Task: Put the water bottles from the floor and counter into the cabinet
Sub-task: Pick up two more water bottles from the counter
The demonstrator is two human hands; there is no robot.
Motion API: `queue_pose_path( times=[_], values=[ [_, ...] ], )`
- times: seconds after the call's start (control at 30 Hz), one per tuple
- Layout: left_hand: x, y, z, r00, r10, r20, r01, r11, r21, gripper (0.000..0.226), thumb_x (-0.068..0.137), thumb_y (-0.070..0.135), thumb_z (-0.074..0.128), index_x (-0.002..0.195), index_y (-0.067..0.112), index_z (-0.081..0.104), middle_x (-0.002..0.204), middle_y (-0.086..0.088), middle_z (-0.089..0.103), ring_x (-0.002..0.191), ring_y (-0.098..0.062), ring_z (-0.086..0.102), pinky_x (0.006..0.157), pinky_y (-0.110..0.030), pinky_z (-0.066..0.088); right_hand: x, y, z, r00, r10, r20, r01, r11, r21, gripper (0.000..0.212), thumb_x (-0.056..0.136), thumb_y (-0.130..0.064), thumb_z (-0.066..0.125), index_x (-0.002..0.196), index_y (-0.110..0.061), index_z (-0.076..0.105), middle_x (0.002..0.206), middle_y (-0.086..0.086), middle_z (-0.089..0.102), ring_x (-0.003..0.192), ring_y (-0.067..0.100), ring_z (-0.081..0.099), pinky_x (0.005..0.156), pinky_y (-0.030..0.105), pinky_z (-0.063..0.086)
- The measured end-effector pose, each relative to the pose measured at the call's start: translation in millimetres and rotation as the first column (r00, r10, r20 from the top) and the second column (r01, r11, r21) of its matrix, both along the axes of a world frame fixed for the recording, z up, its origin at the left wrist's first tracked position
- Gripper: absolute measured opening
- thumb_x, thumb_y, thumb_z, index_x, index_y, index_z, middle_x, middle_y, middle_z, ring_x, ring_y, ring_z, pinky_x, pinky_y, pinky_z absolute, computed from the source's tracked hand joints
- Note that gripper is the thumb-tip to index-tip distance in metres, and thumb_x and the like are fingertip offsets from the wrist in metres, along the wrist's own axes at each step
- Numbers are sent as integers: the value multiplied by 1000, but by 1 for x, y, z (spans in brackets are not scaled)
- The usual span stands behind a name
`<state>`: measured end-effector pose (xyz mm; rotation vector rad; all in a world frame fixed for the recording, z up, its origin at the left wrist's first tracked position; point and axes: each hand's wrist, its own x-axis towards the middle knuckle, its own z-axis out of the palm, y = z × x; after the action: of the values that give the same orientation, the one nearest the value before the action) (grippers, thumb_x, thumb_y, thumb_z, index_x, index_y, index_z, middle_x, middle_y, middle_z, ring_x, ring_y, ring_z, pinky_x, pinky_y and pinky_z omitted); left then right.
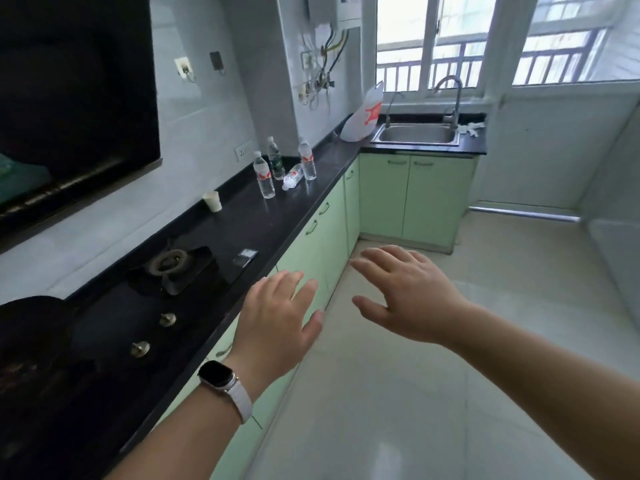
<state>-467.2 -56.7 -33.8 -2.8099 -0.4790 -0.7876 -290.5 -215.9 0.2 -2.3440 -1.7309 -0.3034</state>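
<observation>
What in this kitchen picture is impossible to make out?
All in the head view:
1. Inside the cabinets: they are shut.
2. Any bottles on the floor: none show; arms and frame edges hide part of it.
3. Labels on the counter bottles: too small.
4. Dark round thing at left: dim, cut by the edge.

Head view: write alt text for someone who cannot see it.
A person's open, empty left hand and right hand reach forward beside a black counter. Farther along it three water bottles stand upright and a fourth bottle lies on its side, above closed green cabinets.
</observation>
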Motion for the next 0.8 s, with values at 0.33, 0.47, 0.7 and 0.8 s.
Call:
queue_pose_path(
  times=[0.33,0.47,0.7,0.8],
  values=[
    [110,125,-17,992,-121,23,122,990,-73,47,91,43,48,119,12,69,120,-12,68,115,-36,63,97,-52,49,81,102,-15,993,-110,45,111,994,-14,59,89,-60,43,132,-21,57,127,-1,60,120,24,53,97,38,45],
    [139,192,-16,993,-115,5,115,989,-93,47,91,43,48,120,13,68,120,-11,67,115,-34,62,96,-54,50,113,170,-17,994,-98,57,99,995,-31,59,88,-59,44,132,-21,57,127,0,61,120,25,54,97,39,45],
    [188,291,-25,993,-118,-25,114,988,-108,47,90,43,48,120,13,68,122,-10,67,116,-36,62,96,-55,51,161,261,-30,993,-118,30,118,993,-17,59,89,-59,43,131,-20,56,127,1,61,121,27,53,97,40,45],
    [208,309,-28,993,-113,-32,108,987,-115,47,90,43,48,121,13,68,122,-10,67,116,-35,62,97,-54,50,183,281,-34,992,-125,22,125,992,-26,59,89,-58,42,131,-20,57,127,2,61,120,27,54,97,40,46]
  ],
)
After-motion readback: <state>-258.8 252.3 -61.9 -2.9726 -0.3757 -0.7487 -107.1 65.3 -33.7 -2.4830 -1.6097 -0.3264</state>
